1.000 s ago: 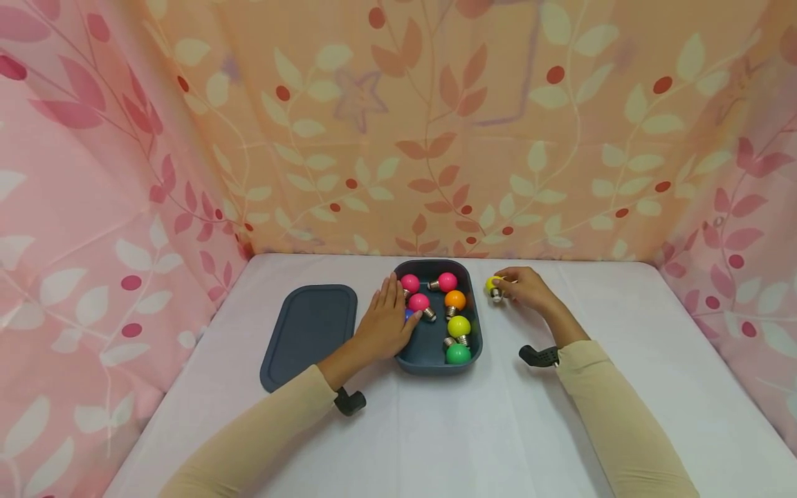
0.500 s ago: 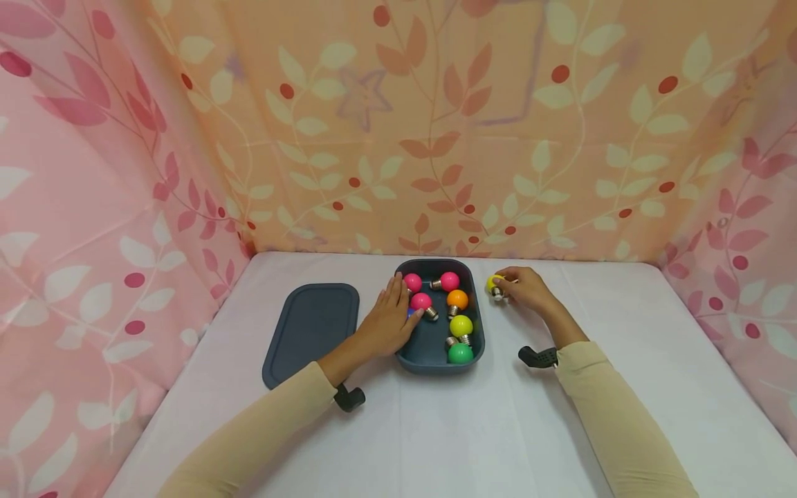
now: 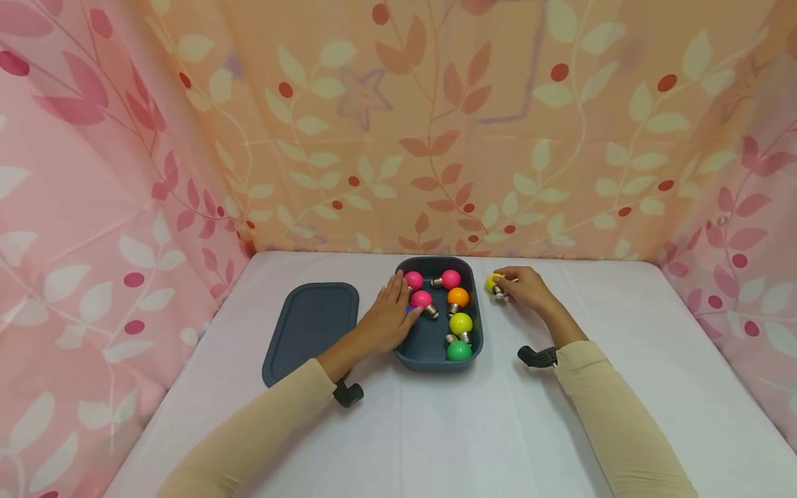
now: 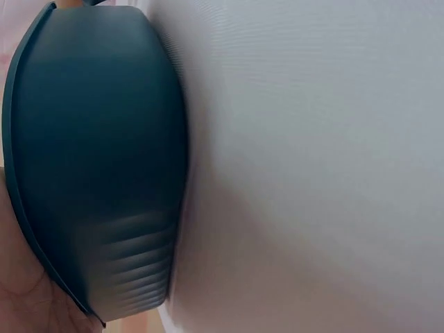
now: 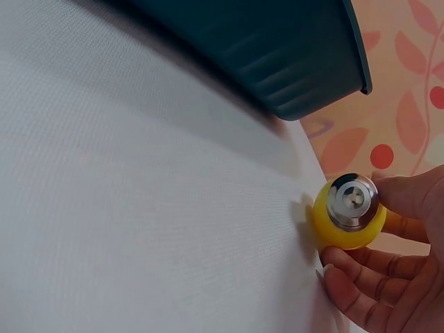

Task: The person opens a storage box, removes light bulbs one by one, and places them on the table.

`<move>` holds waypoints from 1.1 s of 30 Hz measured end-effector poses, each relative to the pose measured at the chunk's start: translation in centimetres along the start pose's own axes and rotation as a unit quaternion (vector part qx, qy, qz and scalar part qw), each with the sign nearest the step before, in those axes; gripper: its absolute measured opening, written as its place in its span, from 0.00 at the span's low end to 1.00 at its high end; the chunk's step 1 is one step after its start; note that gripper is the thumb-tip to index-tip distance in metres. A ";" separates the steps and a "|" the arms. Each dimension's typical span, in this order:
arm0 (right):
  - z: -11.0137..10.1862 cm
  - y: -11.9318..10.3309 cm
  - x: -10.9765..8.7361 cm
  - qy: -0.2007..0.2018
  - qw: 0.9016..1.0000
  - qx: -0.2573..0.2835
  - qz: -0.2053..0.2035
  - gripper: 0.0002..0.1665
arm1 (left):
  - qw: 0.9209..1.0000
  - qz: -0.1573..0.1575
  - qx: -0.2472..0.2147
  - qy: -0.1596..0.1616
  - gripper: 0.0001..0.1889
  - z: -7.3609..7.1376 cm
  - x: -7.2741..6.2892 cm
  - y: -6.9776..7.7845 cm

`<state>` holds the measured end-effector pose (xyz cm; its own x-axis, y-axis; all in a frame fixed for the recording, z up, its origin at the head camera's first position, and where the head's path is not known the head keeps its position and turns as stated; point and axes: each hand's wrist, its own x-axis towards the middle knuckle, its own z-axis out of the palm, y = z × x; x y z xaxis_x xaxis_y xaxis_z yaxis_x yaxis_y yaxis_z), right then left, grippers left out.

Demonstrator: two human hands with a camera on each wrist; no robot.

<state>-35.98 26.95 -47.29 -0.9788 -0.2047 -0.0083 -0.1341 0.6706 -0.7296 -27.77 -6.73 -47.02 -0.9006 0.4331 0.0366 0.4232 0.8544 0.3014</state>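
Observation:
Between thumb and fingers, my right hand (image 3: 525,287) grips a yellow light bulb (image 5: 350,211), its metal screw base facing the right wrist camera. That bulb is just right of a dark blue-grey box (image 3: 434,363), close over the table. My left hand (image 3: 385,319) lies with straight fingers along the box's left rim, the palm side at the edge in the left wrist view. Inside the box are several coloured bulbs: pink ones (image 3: 421,299), an orange bulb (image 3: 458,298), a yellow bulb (image 3: 461,324) and a green bulb (image 3: 459,351). A blue bulb is mostly hidden under the left hand.
A matching flat lid (image 3: 314,328) lies on the white-covered table (image 3: 429,436), left of the box and partly behind the left forearm. Floral curtains (image 3: 373,138) rise at the table's back and sides. Each wrist wears a small black camera (image 3: 537,357).
Both hands stay almost where they were; the yellow bulb in the right hand tilts slightly. The whole head view shifts a little.

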 end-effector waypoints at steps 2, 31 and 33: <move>0.0 0.0 0.0 -0.003 1.000 0.003 0.004 0.25 | 1.000 -0.001 0.002 0.001 0.40 0.0 0.0 0.0; -1.0 -1.7 -2.0 0.075 0.994 -0.069 0.039 0.35 | 0.998 -0.027 0.052 0.012 0.41 0.0 -0.1 0.7; -1.1 -2.4 -2.4 0.097 0.991 -0.091 0.035 0.34 | 0.998 -0.030 0.056 0.010 0.42 -0.1 -0.1 0.7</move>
<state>-33.51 26.66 -44.78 -0.9957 -0.0247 0.0895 -0.0734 0.7990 -0.5968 -27.38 -6.17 -46.76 -0.9257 0.3759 0.0416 0.3765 0.9058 0.1945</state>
